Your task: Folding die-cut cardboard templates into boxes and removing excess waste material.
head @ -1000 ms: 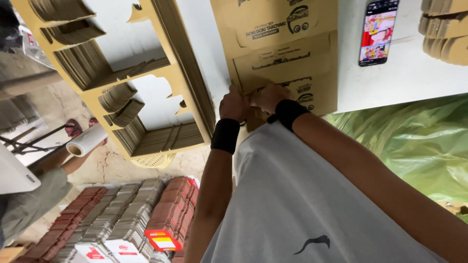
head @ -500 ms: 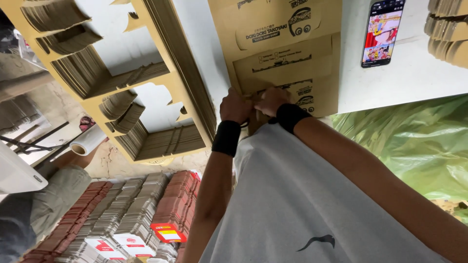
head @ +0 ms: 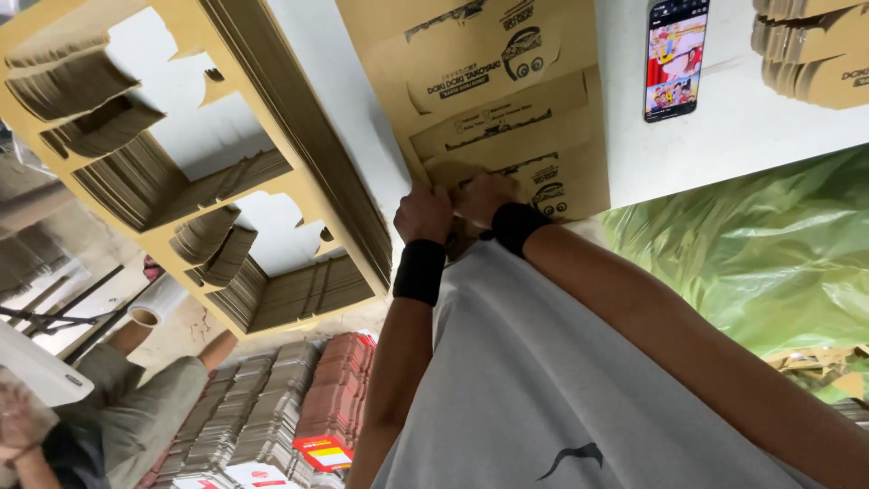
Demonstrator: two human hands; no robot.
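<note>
A flat brown cardboard box blank [head: 507, 100] with black print lies on the white table [head: 724, 145]. Both my hands grip its near edge, pressed close together. My left hand [head: 424, 215] pinches the edge on the left, and my right hand [head: 484, 195] holds the folded flap beside it. Each wrist carries a black wristband. My grey shirt [head: 543, 380] fills the lower middle of the view and hides what lies below the hands.
A phone [head: 674, 59] with a lit screen lies on the table right of the blank. More brown blanks [head: 810, 54] are stacked at top right, tall die-cut stacks [head: 226, 181] at left. Green plastic sheeting [head: 751, 263] hangs right. Another person [head: 118, 417] crouches lower left by floor stacks [head: 272, 417].
My hands stay clamped on the blank's near edge. The view has shifted a little, and the crouching person at lower left has come further into sight.
</note>
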